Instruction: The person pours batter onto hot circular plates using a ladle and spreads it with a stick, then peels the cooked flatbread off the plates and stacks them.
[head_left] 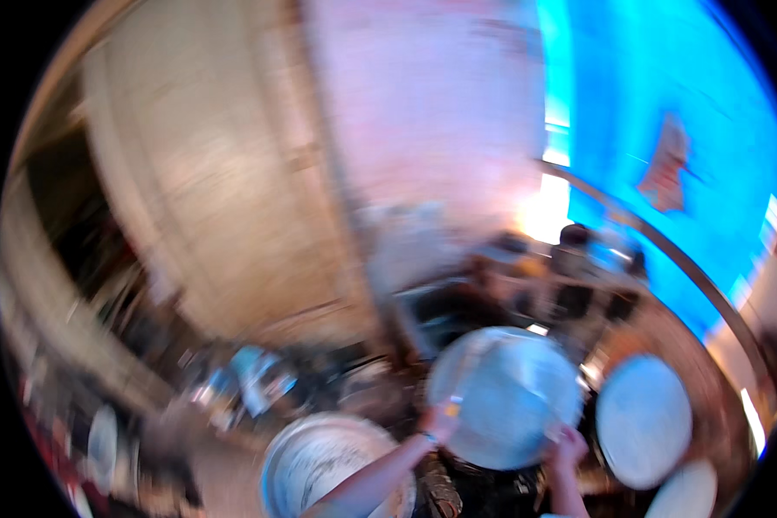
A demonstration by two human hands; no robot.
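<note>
A large round metal pan [514, 397], greyish and shiny, is in front of me, right of the middle. My left hand [443, 421] is closed at its lower left rim, with a band at the wrist. A pale streak runs up across the pan from these fingers; blur hides whether it is a tool or a reflection. My right hand [566, 449] is closed at the pan's lower right rim, its fingers bent together. Below my left forearm stands a wide whitish basin [289, 462] with dark marks inside.
Two pale round discs, a larger one [643, 421] and a lower one [689, 494], lie at the right. Dark pots [571, 246] stand at the back by a blue sheet [665, 78]. Blurred clutter [263, 380] lies left, below a tan door-like panel [198, 173].
</note>
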